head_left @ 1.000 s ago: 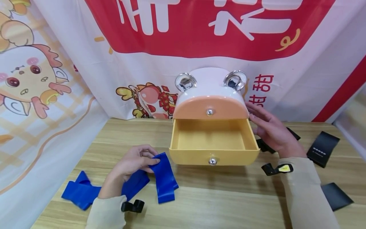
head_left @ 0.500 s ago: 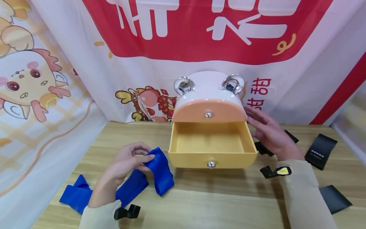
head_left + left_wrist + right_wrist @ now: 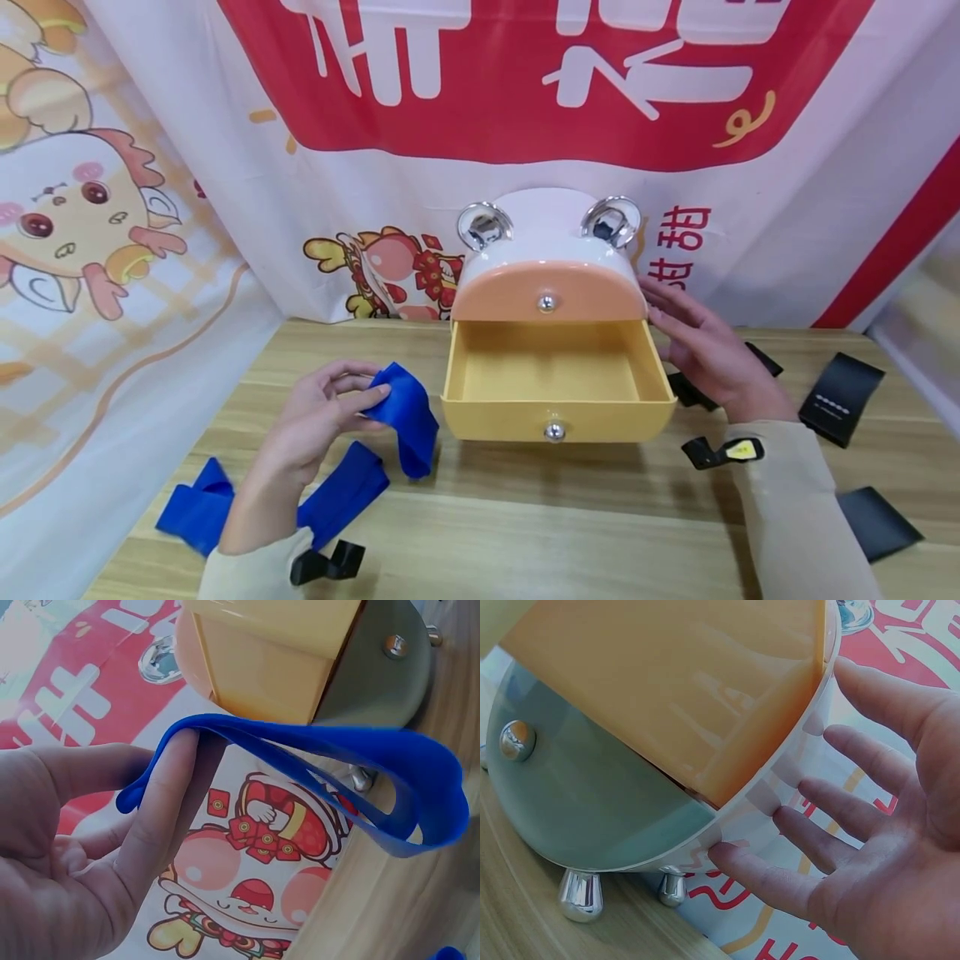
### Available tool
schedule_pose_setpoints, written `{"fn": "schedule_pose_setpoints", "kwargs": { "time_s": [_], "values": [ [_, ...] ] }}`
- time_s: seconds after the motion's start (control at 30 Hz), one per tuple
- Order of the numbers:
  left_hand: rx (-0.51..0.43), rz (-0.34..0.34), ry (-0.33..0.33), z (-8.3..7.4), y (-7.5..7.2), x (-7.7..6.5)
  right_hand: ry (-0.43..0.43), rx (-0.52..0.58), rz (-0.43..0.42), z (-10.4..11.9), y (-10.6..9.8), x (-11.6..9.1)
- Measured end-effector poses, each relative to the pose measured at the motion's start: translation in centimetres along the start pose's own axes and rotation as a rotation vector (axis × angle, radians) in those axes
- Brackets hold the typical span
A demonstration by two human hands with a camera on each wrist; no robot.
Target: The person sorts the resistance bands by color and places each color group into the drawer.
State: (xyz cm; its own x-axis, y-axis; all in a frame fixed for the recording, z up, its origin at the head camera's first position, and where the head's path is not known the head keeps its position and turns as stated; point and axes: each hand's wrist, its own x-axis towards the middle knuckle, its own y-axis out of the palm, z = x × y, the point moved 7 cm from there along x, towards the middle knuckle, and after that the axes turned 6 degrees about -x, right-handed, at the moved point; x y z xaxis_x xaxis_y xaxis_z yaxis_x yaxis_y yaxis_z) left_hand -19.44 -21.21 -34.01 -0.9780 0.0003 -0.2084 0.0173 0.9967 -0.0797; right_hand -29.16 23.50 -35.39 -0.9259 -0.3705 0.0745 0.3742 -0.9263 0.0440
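Note:
Between the thumb and fingers of my left hand [image 3: 311, 425] a folded blue flat band [image 3: 408, 421] is pinched, raised off the table. Its loose end hangs in a loop, clear in the left wrist view [image 3: 427, 787]. To the right stands a rounded drawer box [image 3: 551, 225] with a white top and chrome ears. Its yellow middle drawer [image 3: 558, 421] is pulled out, with nothing in it. Fingertips of my right hand [image 3: 708, 358] touch the white side of the box, fingers spread and fairly straight. The right wrist view shows a green lower drawer [image 3: 592, 780] in place.
More blue band pieces [image 3: 345, 492] lie on the wooden table [image 3: 525, 533] near my left forearm. On the right are a black packet [image 3: 842, 400], a dark flat piece [image 3: 877, 523] and black items partly behind my right hand. A printed cloth [image 3: 375, 183] hangs behind the box.
My left hand has lifted the blue band up and to the left, away from the table, and its end now curls over. The right hand stays at the box's side.

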Motion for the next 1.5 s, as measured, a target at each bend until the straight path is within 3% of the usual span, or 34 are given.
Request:
{"fn": "schedule_pose_setpoints", "kwargs": {
  "time_s": [0.37,0.53,0.7,0.87,1.0,1.23,1.37,1.5],
  "values": [
    [-0.040,-0.017,0.004,-0.2,-0.1,-0.2,-0.006,0.006,0.001,0.0,-0.1,0.1],
    [-0.120,-0.012,0.006,-0.9,0.1,-0.2,-0.009,0.014,0.005,-0.1,0.0,0.1],
    [-0.200,-0.004,0.083,-3.6,0.6,-0.4,-0.001,0.008,0.002,-0.3,0.0,0.0],
    [-0.188,-0.009,0.143,-7.5,1.4,-0.9,0.010,-0.009,0.003,-0.3,0.0,0.2],
    [-0.159,-0.001,0.159,-10.6,3.3,-1.1,0.008,0.002,0.005,0.0,0.0,0.2],
    [-0.174,0.084,0.192,-14.8,8.6,-1.4,0.022,0.010,-0.009,-0.2,-0.5,0.2],
    [-0.171,0.116,0.197,-16.1,11.9,-1.2,0.036,0.014,-0.013,-0.3,-0.5,0.3],
    [-0.155,0.152,0.179,-16.2,15.5,-0.5,0.045,0.016,-0.015,-0.2,-0.5,0.3]
  ]
}}
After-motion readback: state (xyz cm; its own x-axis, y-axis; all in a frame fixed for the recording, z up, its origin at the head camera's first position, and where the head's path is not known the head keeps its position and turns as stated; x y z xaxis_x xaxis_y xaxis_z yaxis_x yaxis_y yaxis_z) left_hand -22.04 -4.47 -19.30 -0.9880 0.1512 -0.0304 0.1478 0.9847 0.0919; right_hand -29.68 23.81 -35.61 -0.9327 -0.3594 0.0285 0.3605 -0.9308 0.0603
